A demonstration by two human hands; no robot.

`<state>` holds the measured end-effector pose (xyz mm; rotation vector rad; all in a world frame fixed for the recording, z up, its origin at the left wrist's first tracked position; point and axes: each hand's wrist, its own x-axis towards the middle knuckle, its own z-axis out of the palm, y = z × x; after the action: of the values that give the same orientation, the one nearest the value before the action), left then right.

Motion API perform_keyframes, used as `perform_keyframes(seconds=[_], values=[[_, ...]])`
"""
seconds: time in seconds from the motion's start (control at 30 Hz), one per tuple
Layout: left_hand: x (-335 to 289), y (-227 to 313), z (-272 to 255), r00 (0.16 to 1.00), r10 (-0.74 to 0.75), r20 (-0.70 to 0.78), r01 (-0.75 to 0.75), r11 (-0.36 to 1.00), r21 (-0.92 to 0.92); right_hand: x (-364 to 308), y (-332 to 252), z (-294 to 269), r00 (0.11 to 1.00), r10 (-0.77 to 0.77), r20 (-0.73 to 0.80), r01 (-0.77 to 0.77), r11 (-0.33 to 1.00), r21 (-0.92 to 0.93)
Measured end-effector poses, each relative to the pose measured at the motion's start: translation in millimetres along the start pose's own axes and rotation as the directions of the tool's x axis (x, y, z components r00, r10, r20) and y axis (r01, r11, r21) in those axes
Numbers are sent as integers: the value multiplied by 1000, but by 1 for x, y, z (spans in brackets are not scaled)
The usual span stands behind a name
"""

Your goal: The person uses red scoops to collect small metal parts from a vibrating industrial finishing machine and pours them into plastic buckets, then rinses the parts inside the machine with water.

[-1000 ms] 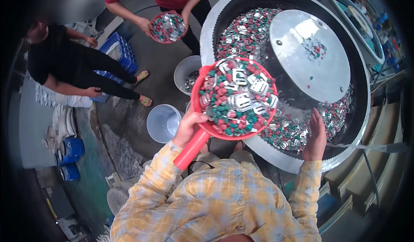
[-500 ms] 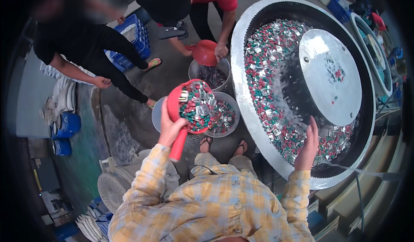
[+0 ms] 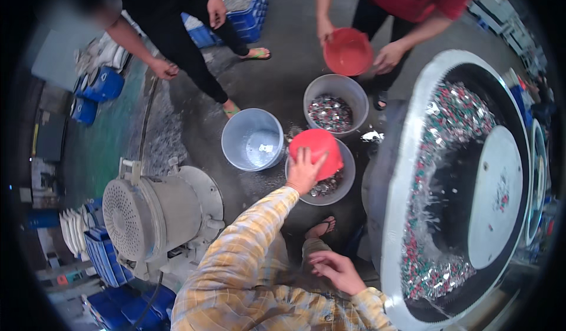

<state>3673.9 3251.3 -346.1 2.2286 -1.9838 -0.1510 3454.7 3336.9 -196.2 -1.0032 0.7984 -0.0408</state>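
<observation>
The red scoop is held, underside uppermost, in the grip of the left hand over a grey bucket, already partly filled; the right hand is released, half-curled. Mixed pieces are left in the round tub.

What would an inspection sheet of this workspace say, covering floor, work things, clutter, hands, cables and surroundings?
Surface: dark floor, shiny, wet-looking in places.
Work things: red bowl tipped over the near bucket; small mixed pieces lie in that bucket and in the far bucket.
Clutter: blue barrels and a blue crate.
Left hand: holding the red bowl from outside.
Right hand: nothing seen in it, fingers bent.
Cables: black cable below the grey machine.
Surroundings: big round tub at right; a person in red holds another bowl.
</observation>
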Motion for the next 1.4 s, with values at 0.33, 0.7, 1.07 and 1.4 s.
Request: perform_keyframes(seconds=[0.33, 0.7, 1.07, 1.4], values=[[-84, -94, 33, 743, -667, -46, 16, 86, -996, 299, 207, 29, 921, 366, -136, -275, 854, 441], [-339, -189, 3, 345, -819, 458, 100, -453, -886, 500, 249, 90, 561, 341, -754, 34, 901, 432], [-327, -185, -81, 625, -704, 338, 138, -326, -935, 231, 309, 169, 636, 650, -416, -96, 602, 793], [-318, -157, -84, 737, -578, 352, 287, -204, -936, 189, 382, 130, 493, 632, -598, 64, 659, 749]])
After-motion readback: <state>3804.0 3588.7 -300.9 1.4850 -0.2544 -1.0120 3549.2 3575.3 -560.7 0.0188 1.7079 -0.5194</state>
